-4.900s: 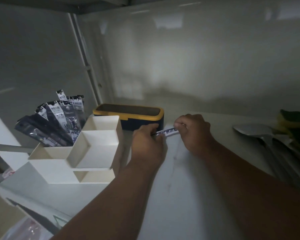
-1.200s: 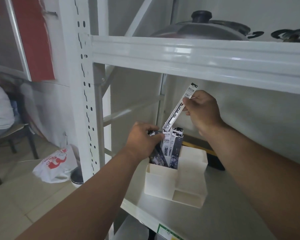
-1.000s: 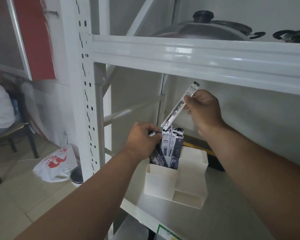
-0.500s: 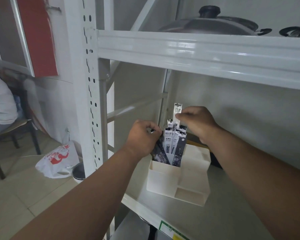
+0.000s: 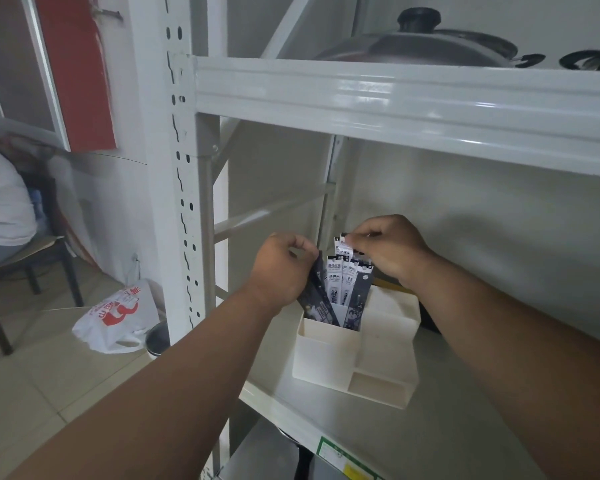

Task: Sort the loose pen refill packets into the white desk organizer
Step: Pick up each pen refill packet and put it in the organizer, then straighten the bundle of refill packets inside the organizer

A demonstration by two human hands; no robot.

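Since the earlier frame the right hand (image 5: 388,249) has come down, and the packet (image 5: 342,244) it carried now stands almost upright among the other packets (image 5: 343,285) in the back left compartment of the white organizer (image 5: 329,351); its thumb and fingertips are pinched together on the top edge. These packets look light, thin, bendable and a little slippery, so the stiff top end seems the best place to hold; the left hand (image 5: 281,271) is curled against the bundle's left side, but whether its fingers are closed on a packet I cannot tell.

Left hand (image 5: 280,271) curled; right hand (image 5: 387,249) pinching.
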